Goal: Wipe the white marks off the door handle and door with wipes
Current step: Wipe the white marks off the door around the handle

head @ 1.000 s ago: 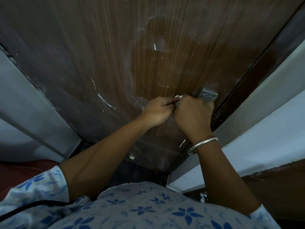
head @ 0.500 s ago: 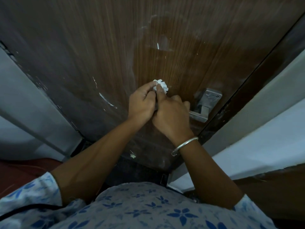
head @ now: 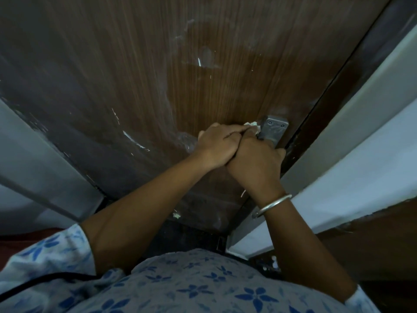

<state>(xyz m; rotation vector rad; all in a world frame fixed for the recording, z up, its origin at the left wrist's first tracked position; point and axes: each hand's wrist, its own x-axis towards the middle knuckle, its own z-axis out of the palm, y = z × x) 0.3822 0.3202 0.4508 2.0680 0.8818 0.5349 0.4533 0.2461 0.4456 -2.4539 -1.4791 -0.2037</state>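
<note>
1. Filling most of the view, the brown wood-grain door [head: 140,64] stands shut against its dark edge on the right, with a cloudy smear across its middle.
2. Pale door frame [head: 352,123] runs along the right side, and a blue-flowered top [head: 180,288] covers the bottom of the view.
3. Right hand [head: 255,161] sits just below the metal plate with its fingers curled, gripping the door handle [head: 274,129]. The lever itself is hidden under the hand.
4. Left hand [head: 216,146] lies against the right one, touching it, with its fingers reaching toward the plate and pinching the wipe.
5. A silver bangle [head: 270,205] circles the right wrist.
6. The wipe [head: 251,124], a small white crumpled wad, shows at the left fingertips, pressed to the door just beside the plate's left edge.
7. White marks [head: 133,138] remain on the wood: a streak left of the hands, a short dash higher up, and flecks near the door's lower edge.
</note>
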